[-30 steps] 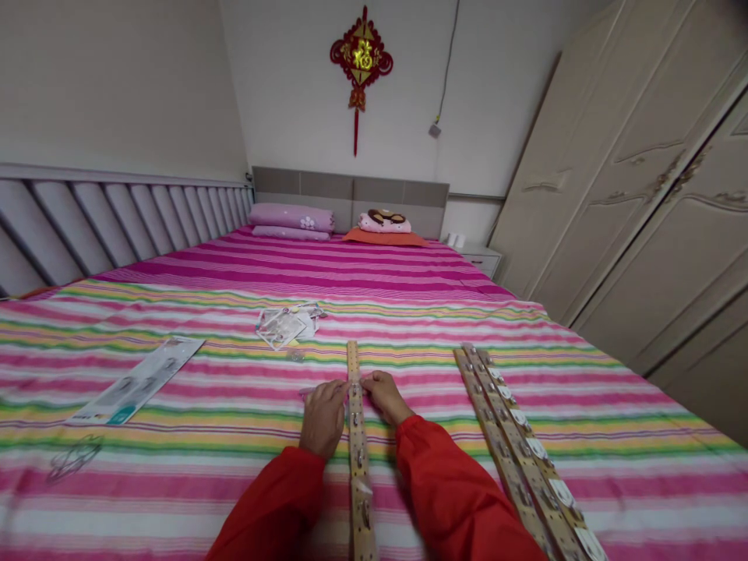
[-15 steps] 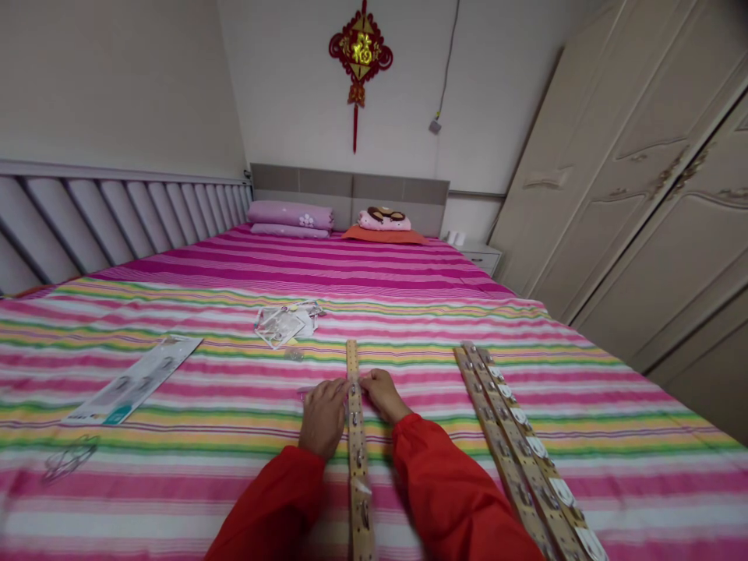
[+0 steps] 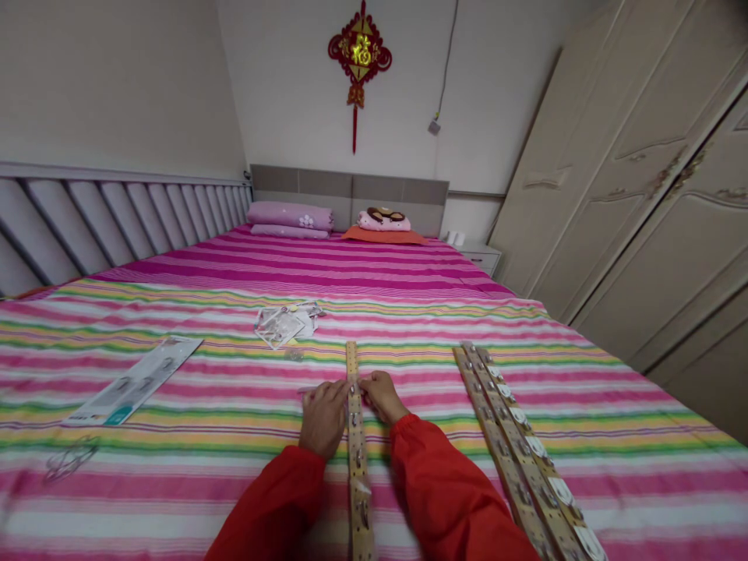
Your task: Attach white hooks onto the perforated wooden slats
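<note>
A long tan strip with rows of holes point(image 3: 351, 358) lies lengthwise in front of me, and several small metal pieces are fixed along it. My left hand point(image 3: 323, 418) is at its left edge, fingers bent and pressed together at a metal piece point(image 3: 353, 389) near the far end. From the right, my right hand point(image 3: 382, 396) meets the same spot with its fingers curled in a pinch. Whatever is between the fingertips is too small to make out. A thin pale purplish item point(image 3: 305, 389) sticks out left of my left hand, mostly hidden.
To the right lie several similar strips point(image 3: 496, 436), some bearing white pieces. At left are a flat clear package point(image 3: 140, 380) and a thin wire-like tangle point(image 3: 71, 458). Opened plastic packets point(image 3: 284, 323) lie beyond my hands on the striped bedsheet point(image 3: 234, 467).
My right hand has shifted very slightly at the strip, its fingers curled a little more. My left hand and the strip stay nearly in place.
</note>
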Demonstrator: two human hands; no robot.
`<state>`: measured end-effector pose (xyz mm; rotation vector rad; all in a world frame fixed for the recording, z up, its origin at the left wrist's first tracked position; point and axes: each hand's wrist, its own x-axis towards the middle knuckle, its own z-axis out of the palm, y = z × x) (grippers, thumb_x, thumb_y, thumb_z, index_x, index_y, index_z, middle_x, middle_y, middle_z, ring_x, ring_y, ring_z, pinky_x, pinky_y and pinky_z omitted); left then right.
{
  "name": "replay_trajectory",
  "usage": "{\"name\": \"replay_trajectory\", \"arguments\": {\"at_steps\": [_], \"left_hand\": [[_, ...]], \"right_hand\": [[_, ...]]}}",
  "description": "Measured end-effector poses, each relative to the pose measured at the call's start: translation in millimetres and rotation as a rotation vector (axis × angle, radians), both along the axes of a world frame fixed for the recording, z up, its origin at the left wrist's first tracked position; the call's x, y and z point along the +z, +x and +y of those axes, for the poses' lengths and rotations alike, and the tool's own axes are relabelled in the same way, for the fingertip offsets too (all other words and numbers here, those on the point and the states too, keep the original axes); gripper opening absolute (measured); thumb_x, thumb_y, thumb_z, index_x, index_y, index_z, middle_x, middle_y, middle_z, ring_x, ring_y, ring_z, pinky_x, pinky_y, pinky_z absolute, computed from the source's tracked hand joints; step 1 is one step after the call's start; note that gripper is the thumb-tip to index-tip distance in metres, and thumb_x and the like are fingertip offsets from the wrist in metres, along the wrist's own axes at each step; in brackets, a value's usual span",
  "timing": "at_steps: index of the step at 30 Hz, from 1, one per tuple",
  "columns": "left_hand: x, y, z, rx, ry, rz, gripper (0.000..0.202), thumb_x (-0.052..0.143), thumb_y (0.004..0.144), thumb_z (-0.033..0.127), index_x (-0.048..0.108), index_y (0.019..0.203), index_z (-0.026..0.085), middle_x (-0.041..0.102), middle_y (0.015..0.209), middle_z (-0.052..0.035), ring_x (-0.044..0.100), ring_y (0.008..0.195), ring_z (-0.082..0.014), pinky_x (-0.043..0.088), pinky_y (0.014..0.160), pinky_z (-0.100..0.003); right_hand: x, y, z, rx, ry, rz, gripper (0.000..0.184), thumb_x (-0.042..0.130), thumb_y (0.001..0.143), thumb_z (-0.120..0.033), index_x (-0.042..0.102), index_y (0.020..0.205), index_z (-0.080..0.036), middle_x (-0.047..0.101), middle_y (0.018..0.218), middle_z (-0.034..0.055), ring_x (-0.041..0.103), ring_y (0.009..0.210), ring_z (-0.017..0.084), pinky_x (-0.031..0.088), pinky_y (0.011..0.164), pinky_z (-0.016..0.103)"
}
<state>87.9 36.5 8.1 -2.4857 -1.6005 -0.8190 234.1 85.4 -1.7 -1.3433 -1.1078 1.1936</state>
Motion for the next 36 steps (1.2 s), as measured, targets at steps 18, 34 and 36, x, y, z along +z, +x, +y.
{"name": "replay_trajectory", "arguments": {"at_steps": [18,34,36], "left_hand": [[-5.5,-3,3,-0.008,-0.01,-0.003,0.053,0.047,0.08,0.011,0.054,0.128,0.033,0.062,0.117,-0.0049,0.05,0.105,-0.024,0.033,0.084,-0.041],[-4.1,-3,1,0.002,-0.039,0.007,0.05,0.044,0.081,0.011,0.055,0.126,0.031,0.062,0.108,-0.0055,0.05,0.096,-0.0225,0.032,0.082,-0.04],[-3.7,-4,0,-0.003,-0.03,-0.006,0.05,0.045,0.081,0.01,0.057,0.124,0.031,0.063,0.105,-0.0051,0.05,0.094,-0.0221,0.032,0.082,-0.04]], "right_hand": [[5.5,-1,-10,-0.108,-0.007,0.197,0.017,0.065,0.062,-0.031,0.054,0.06,-0.019,0.05,0.038,-0.0061,0.036,0.029,0.007,0.025,0.032,0.02],[2.9,9,-10,0.217,0.231,-0.217,0.035,0.05,0.075,-0.023,0.074,0.101,-0.02,0.075,0.099,0.0036,0.066,0.096,0.024,0.048,0.09,0.038],[1.9,10,-12,0.222,0.241,-0.28,0.037,0.049,0.077,-0.021,0.073,0.105,-0.022,0.074,0.1,0.003,0.066,0.096,0.023,0.048,0.089,0.036]]}}
